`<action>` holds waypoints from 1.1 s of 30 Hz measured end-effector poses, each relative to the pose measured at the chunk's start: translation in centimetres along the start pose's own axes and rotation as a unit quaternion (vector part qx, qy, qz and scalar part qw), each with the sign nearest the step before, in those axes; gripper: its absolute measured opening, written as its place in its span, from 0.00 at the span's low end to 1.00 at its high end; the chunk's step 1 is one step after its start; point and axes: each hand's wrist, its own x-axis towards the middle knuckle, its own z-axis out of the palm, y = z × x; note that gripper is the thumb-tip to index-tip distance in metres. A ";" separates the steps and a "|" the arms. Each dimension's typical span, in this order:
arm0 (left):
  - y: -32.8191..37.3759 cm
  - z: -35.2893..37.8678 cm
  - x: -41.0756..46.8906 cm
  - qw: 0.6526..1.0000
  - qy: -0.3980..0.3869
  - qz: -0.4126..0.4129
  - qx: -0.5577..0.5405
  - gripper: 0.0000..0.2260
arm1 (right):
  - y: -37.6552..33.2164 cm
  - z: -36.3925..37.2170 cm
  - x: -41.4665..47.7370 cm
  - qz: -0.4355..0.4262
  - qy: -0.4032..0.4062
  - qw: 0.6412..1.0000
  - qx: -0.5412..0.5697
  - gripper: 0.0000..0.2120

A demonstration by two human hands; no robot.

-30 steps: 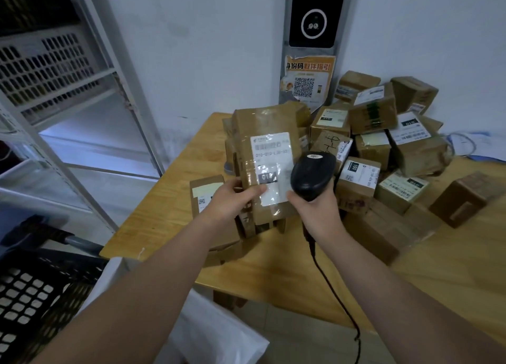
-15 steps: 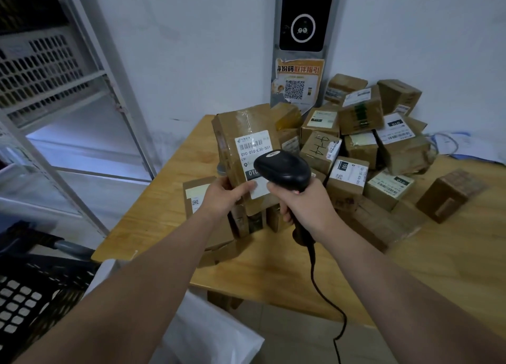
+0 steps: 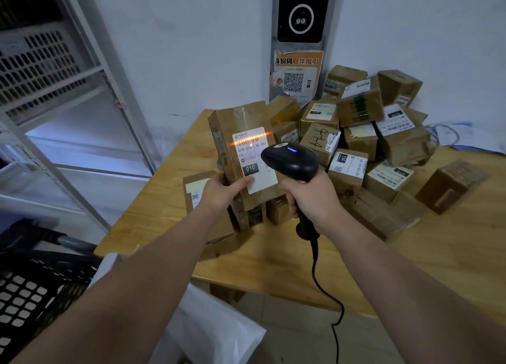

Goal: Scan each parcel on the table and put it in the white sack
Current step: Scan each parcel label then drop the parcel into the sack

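My left hand (image 3: pixel 222 192) grips the lower end of a tall brown parcel (image 3: pixel 235 128) and holds it upright above the table, its white label facing me. A red scan line lies across the barcode at the top of that label. My right hand (image 3: pixel 312 196) grips the handle of a black corded barcode scanner (image 3: pixel 291 159), whose head points at the label and shows a blue light. The white sack (image 3: pixel 219 328) sits below the table's near edge, between my forearms. Several more brown parcels (image 3: pixel 364 133) are piled on the wooden table (image 3: pixel 273 259).
A flat parcel (image 3: pixel 195 191) lies on the table under my left hand. A black plastic crate (image 3: pixel 30 295) stands at the lower left, with metal shelving (image 3: pixel 90 95) behind it. A wall-mounted terminal (image 3: pixel 299 15) with a QR poster hangs behind the pile. The scanner's cable (image 3: pixel 328 300) hangs off the table's front.
The parcel has been lifted and tilted back towards me. The scanner has moved up and left over the label, and its red line and blue light are now lit.
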 end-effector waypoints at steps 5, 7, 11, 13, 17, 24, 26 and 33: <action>-0.1 -0.1 -0.2 1.000 0.001 -0.001 -0.005 0.38 | 0.0 0.0 -0.2 0.002 0.008 1.000 0.010 0.10; 0.0 0.0 -0.6 1.000 -0.002 0.002 -0.005 0.40 | 0.1 0.0 -0.4 0.001 0.002 1.000 0.023 0.10; 0.0 0.1 -1.7 1.000 0.009 0.009 -0.006 0.30 | 0.2 -0.1 -1.0 -0.006 -0.021 1.000 0.019 0.10; -0.1 0.0 -2.7 1.000 0.018 0.012 -0.012 0.28 | 0.3 -0.1 -1.4 -0.012 -0.033 0.999 0.016 0.10; -0.6 0.4 -6.4 0.999 0.035 0.018 -0.013 0.24 | 0.6 -0.7 -3.2 -0.025 -0.067 0.997 0.019 0.12; -3.2 2.6 -16.0 0.994 0.042 -0.022 -0.097 0.20 | 3.7 -2.9 -8.7 0.013 -0.107 0.993 0.045 0.07; -4.4 2.6 -18.2 0.991 0.056 -0.072 -0.101 0.28 | 5.0 -3.1 -10.1 0.027 -0.111 0.991 0.065 0.05; -8.4 1.1 -24.1 0.985 0.056 -0.153 -0.064 0.28 | 9.5 -1.0 -14.4 0.080 -0.143 0.982 0.091 0.03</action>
